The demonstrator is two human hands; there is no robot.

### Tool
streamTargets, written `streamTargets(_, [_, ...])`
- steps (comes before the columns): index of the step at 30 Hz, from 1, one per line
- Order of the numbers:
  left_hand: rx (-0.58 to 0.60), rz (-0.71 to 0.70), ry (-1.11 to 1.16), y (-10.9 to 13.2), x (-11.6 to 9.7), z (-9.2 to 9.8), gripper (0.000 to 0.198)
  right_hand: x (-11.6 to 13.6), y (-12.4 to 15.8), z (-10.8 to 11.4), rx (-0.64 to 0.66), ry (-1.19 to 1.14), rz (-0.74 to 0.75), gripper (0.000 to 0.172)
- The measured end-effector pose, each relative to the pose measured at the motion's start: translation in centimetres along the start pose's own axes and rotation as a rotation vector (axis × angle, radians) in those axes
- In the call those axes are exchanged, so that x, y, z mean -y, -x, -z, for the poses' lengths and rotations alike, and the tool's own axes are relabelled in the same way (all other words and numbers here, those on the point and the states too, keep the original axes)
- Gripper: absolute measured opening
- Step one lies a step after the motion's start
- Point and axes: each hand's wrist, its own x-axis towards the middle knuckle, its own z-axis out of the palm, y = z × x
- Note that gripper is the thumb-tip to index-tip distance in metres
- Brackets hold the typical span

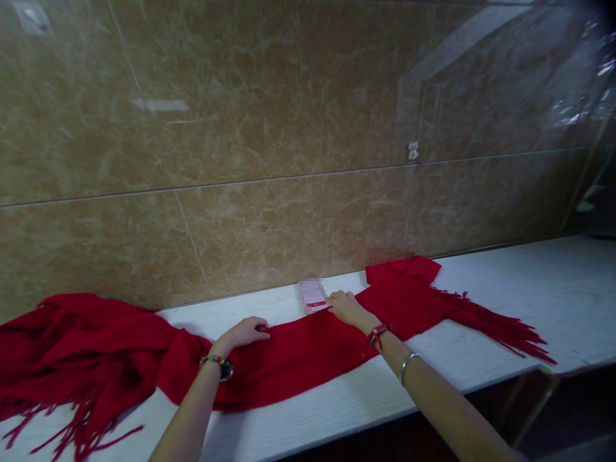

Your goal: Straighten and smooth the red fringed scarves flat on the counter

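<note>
A long red scarf (303, 353) lies stretched in a folded band along the white table. My left hand (245, 333) is at its far edge, left of the middle, with thumb and fingers curled together on the cloth. Farther right, my right hand (350, 309) is on the same far edge, its fingers bent over the cloth and partly hidden. Just beyond those fingertips sits a small pale pink pack with a red label (312, 296). The scarf's fringe (505, 327) spreads out to the right, beside a turned-over end piece (404, 269).
At the left, more red fringed cloth (96, 346) is heaped in loose folds. The white table (539, 282) runs along a brown marbled wall (269, 128), with a socket (412, 151) on it. The table's front edge drops off into darkness below.
</note>
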Motion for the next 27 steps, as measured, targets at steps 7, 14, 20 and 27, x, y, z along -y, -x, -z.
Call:
streamTargets(7, [-0.038, 0.020, 0.160, -0.6, 0.5, -1.1, 0.037, -1.9, -0.3, -1.7, 0.005, 0.004, -0.036, 0.021])
streamTargets(14, [-0.013, 0.081, 0.179, 0.1, 1.9, -1.7, 0.030, -3.7, -0.3, -2.7, 0.028, -0.024, -0.090, 0.020])
streamTargets(20, [-0.161, 0.125, 0.124, 0.0, 1.7, -1.2, 0.028, -3.8, -0.7, -2.9, 0.032, -0.065, -0.091, 0.012])
streamTargets(27, [-0.355, 0.185, -0.053, -0.6, 1.8, -1.5, 0.028, -4.7, -1.0, -2.1, -0.089, -0.074, -0.212, 0.018])
